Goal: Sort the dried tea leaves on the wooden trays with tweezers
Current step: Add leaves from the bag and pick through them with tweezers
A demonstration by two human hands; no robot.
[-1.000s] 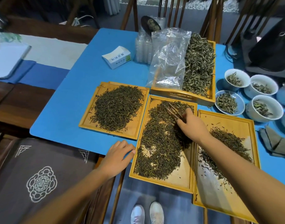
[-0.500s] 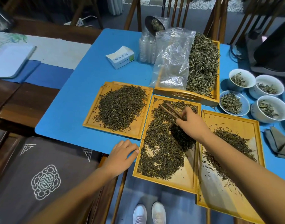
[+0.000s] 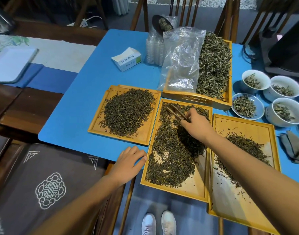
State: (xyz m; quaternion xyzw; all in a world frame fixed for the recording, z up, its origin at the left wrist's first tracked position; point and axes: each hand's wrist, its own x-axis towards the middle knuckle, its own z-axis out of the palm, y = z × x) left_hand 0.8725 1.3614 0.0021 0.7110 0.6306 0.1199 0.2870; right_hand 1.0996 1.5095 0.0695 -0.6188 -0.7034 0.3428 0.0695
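Three flat wooden trays of dark dried tea leaves lie on the blue table: a left tray (image 3: 94, 128), a middle tray (image 3: 198, 189) and a right tray (image 3: 247, 126). My right hand (image 3: 195, 123) hovers over the far part of the middle tray and grips brown wooden tweezers (image 3: 175, 111), whose tips point away to the left, into the leaves (image 3: 169, 160). My left hand (image 3: 128, 162) rests flat on the table's near edge, fingertips touching the middle tray's left rim.
A deeper tray (image 3: 194, 99) behind holds lighter leaves and a clear plastic bag (image 3: 180, 60). Several white bowls of leaves (image 3: 284, 111) stand at the right, beside a grey cloth (image 3: 292, 148). A small white box (image 3: 126, 59) and stacked clear cups (image 3: 153, 46) sit farther back.
My right hand with the tweezers has shifted slightly toward the far end of the middle tray. The left hand stays at the tray's rim. The camera drifted a little.
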